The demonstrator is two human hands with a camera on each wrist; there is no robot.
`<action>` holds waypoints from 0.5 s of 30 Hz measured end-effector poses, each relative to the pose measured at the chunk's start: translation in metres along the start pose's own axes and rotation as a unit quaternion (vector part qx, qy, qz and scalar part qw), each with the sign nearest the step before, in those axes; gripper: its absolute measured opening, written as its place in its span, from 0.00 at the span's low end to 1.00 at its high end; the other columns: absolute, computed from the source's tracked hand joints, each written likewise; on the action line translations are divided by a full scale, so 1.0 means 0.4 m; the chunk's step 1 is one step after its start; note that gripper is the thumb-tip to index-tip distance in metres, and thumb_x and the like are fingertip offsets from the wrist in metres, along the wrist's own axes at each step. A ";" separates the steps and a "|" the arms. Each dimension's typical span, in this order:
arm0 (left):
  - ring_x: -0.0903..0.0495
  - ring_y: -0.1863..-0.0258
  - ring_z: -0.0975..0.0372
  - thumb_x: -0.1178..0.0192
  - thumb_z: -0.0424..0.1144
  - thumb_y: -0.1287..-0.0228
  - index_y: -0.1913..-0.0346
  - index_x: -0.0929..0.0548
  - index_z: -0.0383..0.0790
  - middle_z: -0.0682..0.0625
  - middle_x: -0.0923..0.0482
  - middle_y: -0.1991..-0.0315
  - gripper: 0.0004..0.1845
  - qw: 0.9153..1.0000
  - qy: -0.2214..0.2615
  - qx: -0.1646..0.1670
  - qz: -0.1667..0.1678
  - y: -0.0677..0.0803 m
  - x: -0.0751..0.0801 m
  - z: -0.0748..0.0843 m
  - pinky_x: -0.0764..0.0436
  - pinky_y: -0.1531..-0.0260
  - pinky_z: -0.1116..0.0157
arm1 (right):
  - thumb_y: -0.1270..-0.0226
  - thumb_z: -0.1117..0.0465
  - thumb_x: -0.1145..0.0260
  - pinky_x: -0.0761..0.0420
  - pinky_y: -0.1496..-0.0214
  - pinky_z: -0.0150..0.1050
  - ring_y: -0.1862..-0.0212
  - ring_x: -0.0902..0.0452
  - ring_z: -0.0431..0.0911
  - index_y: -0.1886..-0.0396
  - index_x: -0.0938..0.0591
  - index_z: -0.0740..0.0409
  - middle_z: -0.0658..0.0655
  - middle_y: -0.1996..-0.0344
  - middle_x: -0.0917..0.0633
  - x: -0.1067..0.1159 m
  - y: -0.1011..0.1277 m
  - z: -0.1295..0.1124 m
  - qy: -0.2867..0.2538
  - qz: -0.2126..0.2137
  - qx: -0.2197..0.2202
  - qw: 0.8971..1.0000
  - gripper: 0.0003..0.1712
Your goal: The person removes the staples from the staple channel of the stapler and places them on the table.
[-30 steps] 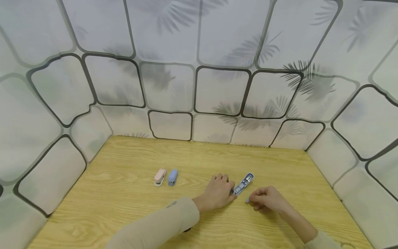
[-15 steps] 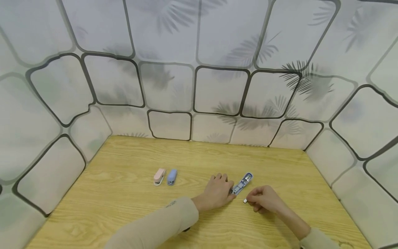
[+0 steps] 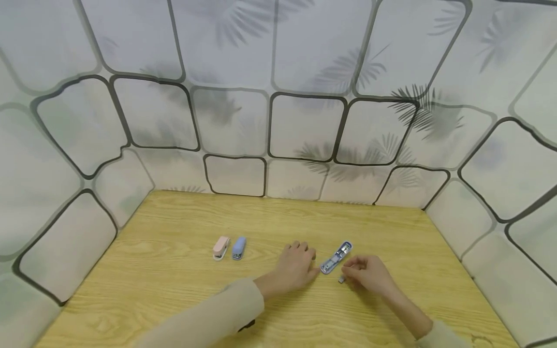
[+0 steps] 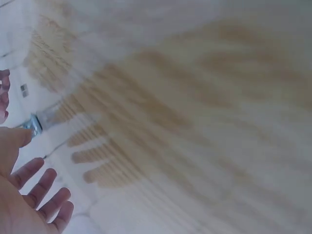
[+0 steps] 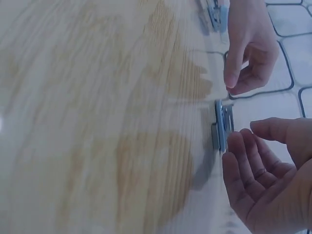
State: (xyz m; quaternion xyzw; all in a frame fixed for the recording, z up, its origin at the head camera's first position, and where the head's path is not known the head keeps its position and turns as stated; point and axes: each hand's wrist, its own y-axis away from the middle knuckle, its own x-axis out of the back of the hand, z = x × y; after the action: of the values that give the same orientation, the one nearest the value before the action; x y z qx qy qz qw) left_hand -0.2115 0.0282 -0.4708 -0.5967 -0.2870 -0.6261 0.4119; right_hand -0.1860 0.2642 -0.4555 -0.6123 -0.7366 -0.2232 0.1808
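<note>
A slim blue stapler [image 3: 336, 257] lies opened out on the table, its metal inside showing. My left hand [image 3: 296, 267] rests on the wood just left of it, fingers loosely spread and holding nothing. To the stapler's right is my right hand [image 3: 370, 276], with its thumb and fingertips slightly apart in the right wrist view. A small grey block [image 3: 341, 279], too small to identify surely, sits on the table just below those fingertips. In the left wrist view the block [image 4: 24, 90] appears apart from the right fingers.
A pink mini stapler [image 3: 221, 247] and a blue mini stapler [image 3: 239, 248] stand side by side left of the hands. The wooden table [image 3: 174, 217] is enclosed by patterned fabric walls [image 3: 235, 174] at the back and both sides.
My left hand has let go of the opened stapler's near end and drawn back left. The small block, pinched by my right hand before, now lies on the table.
</note>
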 end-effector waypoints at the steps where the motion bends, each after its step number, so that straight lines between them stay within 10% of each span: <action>1: 0.19 0.52 0.60 0.35 0.60 0.29 0.50 0.15 0.51 0.55 0.16 0.55 0.18 1.000 0.008 0.007 0.006 0.009 0.004 -0.010 0.18 0.50 0.61 | 0.31 0.62 0.27 0.20 0.75 0.31 0.77 0.22 0.39 0.57 0.13 0.70 0.54 0.75 0.13 -0.007 0.000 -0.007 0.003 0.007 0.005 1.000 0.12; 8: 0.15 0.53 0.57 0.33 0.54 0.28 0.51 0.14 0.45 0.51 0.13 0.54 0.16 0.997 0.053 0.026 0.055 0.085 0.032 -0.096 0.14 0.52 0.59 | 0.30 0.60 0.26 0.15 0.70 0.33 0.71 0.18 0.39 0.59 0.13 0.63 0.55 0.68 0.12 -0.056 -0.016 -0.049 0.030 0.006 0.067 0.997 0.10; 15: 0.15 0.55 0.53 0.29 0.49 0.31 0.54 0.14 0.40 0.46 0.12 0.55 0.15 0.991 0.055 0.047 0.113 0.160 0.071 -0.166 0.13 0.55 0.58 | 0.28 0.56 0.28 0.18 0.64 0.29 0.66 0.19 0.31 0.58 0.12 0.54 0.49 0.66 0.10 -0.118 -0.061 -0.081 0.101 -0.021 0.217 0.971 0.07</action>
State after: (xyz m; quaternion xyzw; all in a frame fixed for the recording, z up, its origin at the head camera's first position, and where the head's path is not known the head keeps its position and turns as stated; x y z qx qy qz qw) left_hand -0.1892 -0.0649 -0.4594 -0.5700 -0.2243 -0.5928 0.5228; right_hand -0.2016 0.2041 -0.4564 -0.5167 -0.7581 -0.1224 0.3785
